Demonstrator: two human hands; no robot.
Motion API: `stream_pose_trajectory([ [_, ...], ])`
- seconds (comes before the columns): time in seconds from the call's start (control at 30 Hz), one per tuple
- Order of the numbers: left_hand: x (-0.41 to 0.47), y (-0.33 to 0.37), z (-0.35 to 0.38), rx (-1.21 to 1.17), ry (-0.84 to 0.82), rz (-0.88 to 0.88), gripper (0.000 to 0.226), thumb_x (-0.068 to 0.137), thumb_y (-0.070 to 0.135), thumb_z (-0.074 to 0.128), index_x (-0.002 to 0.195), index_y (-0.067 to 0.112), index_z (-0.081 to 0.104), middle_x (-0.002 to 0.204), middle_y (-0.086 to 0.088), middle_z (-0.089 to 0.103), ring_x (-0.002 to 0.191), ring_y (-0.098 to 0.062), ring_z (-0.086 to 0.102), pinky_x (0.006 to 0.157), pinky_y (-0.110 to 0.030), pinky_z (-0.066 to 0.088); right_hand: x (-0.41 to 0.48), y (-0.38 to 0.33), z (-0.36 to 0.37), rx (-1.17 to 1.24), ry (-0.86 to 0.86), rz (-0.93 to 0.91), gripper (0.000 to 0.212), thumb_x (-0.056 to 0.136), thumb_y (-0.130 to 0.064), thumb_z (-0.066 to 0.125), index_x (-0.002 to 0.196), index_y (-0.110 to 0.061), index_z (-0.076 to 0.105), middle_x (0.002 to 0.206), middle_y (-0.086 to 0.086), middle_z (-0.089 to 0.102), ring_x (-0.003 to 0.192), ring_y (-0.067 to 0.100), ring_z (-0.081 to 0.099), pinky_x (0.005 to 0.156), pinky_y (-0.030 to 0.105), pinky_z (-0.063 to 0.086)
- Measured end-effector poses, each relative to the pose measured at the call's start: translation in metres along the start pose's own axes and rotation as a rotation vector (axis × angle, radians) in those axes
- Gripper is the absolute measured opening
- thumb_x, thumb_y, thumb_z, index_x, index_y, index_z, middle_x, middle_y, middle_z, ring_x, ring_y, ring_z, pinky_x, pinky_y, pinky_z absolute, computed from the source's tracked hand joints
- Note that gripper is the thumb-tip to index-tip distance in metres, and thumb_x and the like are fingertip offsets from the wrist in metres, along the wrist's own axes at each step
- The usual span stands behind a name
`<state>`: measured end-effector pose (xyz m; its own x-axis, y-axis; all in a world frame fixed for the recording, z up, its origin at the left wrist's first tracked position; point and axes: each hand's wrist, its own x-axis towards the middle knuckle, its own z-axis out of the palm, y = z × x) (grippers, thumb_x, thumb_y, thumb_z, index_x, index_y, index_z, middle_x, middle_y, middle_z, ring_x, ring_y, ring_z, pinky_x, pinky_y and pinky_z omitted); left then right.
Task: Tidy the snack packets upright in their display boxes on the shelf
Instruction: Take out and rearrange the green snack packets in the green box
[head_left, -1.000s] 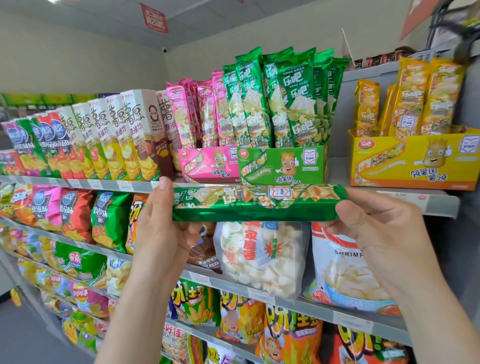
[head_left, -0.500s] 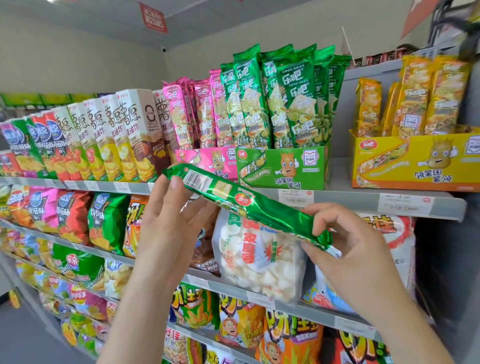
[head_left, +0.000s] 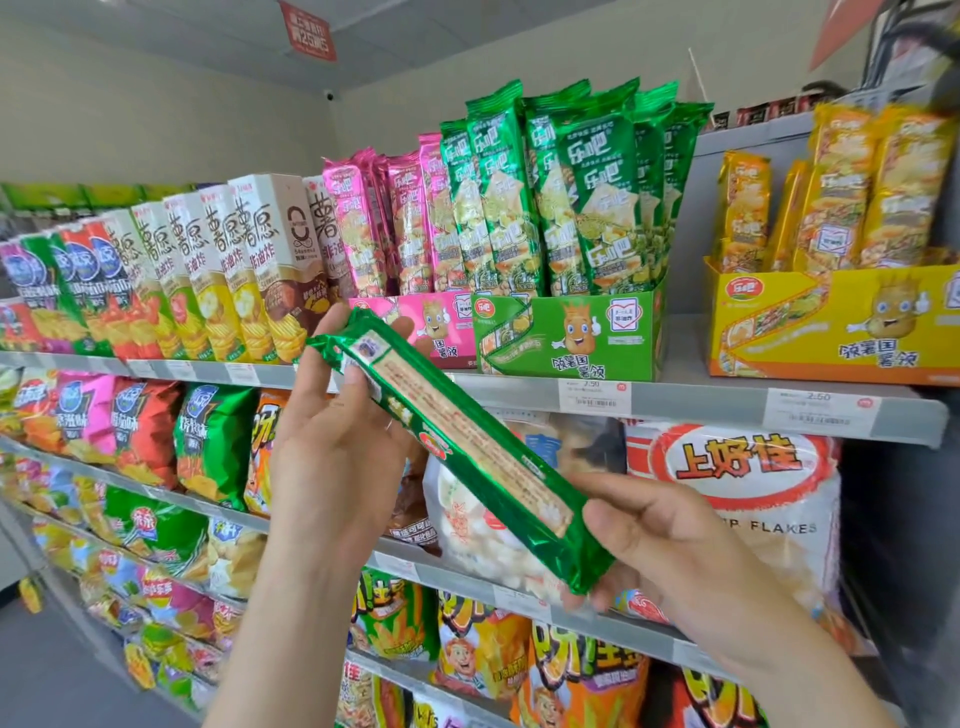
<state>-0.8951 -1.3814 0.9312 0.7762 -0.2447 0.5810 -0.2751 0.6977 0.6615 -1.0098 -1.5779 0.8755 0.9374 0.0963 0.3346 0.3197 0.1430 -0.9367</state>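
Steeper tilt on green packet (head_left: 467, 447) | my left hand (head_left: 332, 457), right hand (head_left: 660, 535) grip its ends | not yet upright in green box (head_left: 571, 338)

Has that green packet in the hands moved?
Yes. The green packet tilted: level with the shelf edge before, its right end now hangs well below it.

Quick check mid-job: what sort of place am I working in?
Probably a convenience shop's snack aisle: tiered shelves packed with crisp bags, price labels on the shelf edge, and a green display box of upright packets, like the green packet in the left hand and right hand.
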Motion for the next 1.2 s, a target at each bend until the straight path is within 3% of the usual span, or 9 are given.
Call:
stream_pose_trajectory([
  [0.07, 0.0, 0.003, 0.002, 0.029, 0.017, -0.063, 0.03, 0.096, 0.037, 0.047, 0.119, 0.027, 0.063, 0.113, -0.002, 0.069, 0.114, -0.025, 0.061, 0.094, -0.042, 0.05, 0.001, 0.001, 0.001, -0.046, 0.095, -0.037, 0.03, 0.074, -0.039, 0.076, 0.103, -0.045, 0.074, 0.106, 0.0, 0.076, 0.076, 0.019, 0.073, 0.056, 0.024, 0.056],
  [0.17, 0.002, 0.004, 0.008, 0.187, 0.125, -0.07, 0.038, 0.084, 0.058, 0.054, 0.1, 0.027, 0.069, 0.087, 0.005, 0.069, 0.088, -0.017, 0.066, 0.073, -0.032, 0.056, 0.001, 0.003, 0.001, -0.208, 0.219, -0.076, 0.035, 0.059, -0.032, 0.08, 0.088, -0.052, 0.075, 0.103, -0.018, 0.074, 0.088, 0.007, 0.073, 0.068, 0.016, 0.055],
  [0.3, 0.002, 0.001, 0.009, 0.305, 0.143, 0.032, 0.015, 0.085, 0.037, 0.066, 0.089, 0.022, 0.067, 0.074, 0.005, 0.065, 0.068, -0.011, 0.065, 0.062, -0.027, 0.055, -0.001, 0.002, 0.002, -0.373, 0.292, -0.111, 0.04, 0.055, -0.037, 0.081, 0.092, -0.051, 0.073, 0.096, -0.02, 0.075, 0.09, 0.003, 0.071, 0.075, 0.016, 0.055],
  [0.43, 0.004, 0.005, 0.01, 0.258, 0.101, 0.042, 0.013, 0.085, 0.03, 0.067, 0.094, 0.021, 0.069, 0.083, -0.001, 0.07, 0.072, -0.016, 0.067, 0.06, -0.032, 0.056, -0.003, -0.005, -0.003, -0.384, 0.135, -0.052, 0.03, 0.07, -0.041, 0.085, 0.095, -0.038, 0.07, 0.101, -0.009, 0.073, 0.092, 0.009, 0.068, 0.08, 0.03, 0.057],
  [0.57, 0.005, 0.003, 0.018, 0.248, 0.121, 0.047, 0.047, 0.083, 0.031, 0.066, 0.122, 0.007, 0.056, 0.09, -0.004, 0.067, 0.075, -0.016, 0.066, 0.066, -0.036, 0.054, -0.003, -0.005, -0.005, -0.383, 0.115, -0.003, 0.039, 0.064, -0.046, 0.083, 0.1, -0.043, 0.068, 0.102, -0.014, 0.073, 0.09, 0.005, 0.069, 0.08, 0.015, 0.051],
  [0.77, 0.01, 0.001, 0.03, 0.221, 0.013, 0.054, 0.019, 0.09, 0.022, 0.056, 0.106, 0.015, 0.064, 0.087, -0.001, 0.068, 0.074, -0.014, 0.064, 0.066, -0.029, 0.055, -0.003, -0.006, -0.008, -0.494, 0.187, 0.033, 0.046, 0.066, -0.044, 0.084, 0.107, -0.051, 0.065, 0.105, -0.019, 0.071, 0.081, 0.01, 0.071, 0.079, 0.034, 0.059],
  [0.93, 0.019, 0.009, 0.058, 0.242, -0.181, 0.06, 0.026, 0.092, 0.015, 0.049, 0.117, 0.009, 0.055, 0.091, -0.004, 0.064, 0.077, -0.016, 0.063, 0.07, -0.032, 0.056, -0.002, -0.021, -0.012, -0.684, 0.16, -0.042, 0.057, 0.058, -0.07, 0.072, 0.109, -0.056, 0.052, 0.11, -0.03, 0.065, 0.103, -0.007, 0.062, 0.085, 0.016, 0.049],
  [1.1, 0.035, 0.02, 0.094, 0.327, -0.398, 0.041, 0.026, 0.092, 0.012, 0.048, 0.118, 0.012, 0.052, 0.104, -0.015, 0.049, 0.092, -0.03, 0.048, 0.081, -0.05, 0.046, 0.006, -0.041, -0.013, -0.419, 0.127, -0.217, 0.051, 0.073, -0.038, 0.08, 0.114, -0.054, 0.054, 0.112, -0.02, 0.07, 0.1, 0.002, 0.068, 0.077, 0.011, 0.05],
  [1.2, 0.054, 0.033, 0.108, 0.588, -0.485, 0.267, 0.026, 0.096, 0.021, 0.055, 0.121, 0.016, 0.058, 0.109, -0.002, 0.063, 0.103, -0.02, 0.059, 0.091, -0.046, 0.05, 0.007, -0.047, -0.014, -0.397, 0.224, -0.323, 0.048, 0.076, -0.034, 0.075, 0.115, -0.053, 0.056, 0.111, -0.016, 0.072, 0.1, 0.006, 0.069, 0.079, 0.016, 0.053],
])
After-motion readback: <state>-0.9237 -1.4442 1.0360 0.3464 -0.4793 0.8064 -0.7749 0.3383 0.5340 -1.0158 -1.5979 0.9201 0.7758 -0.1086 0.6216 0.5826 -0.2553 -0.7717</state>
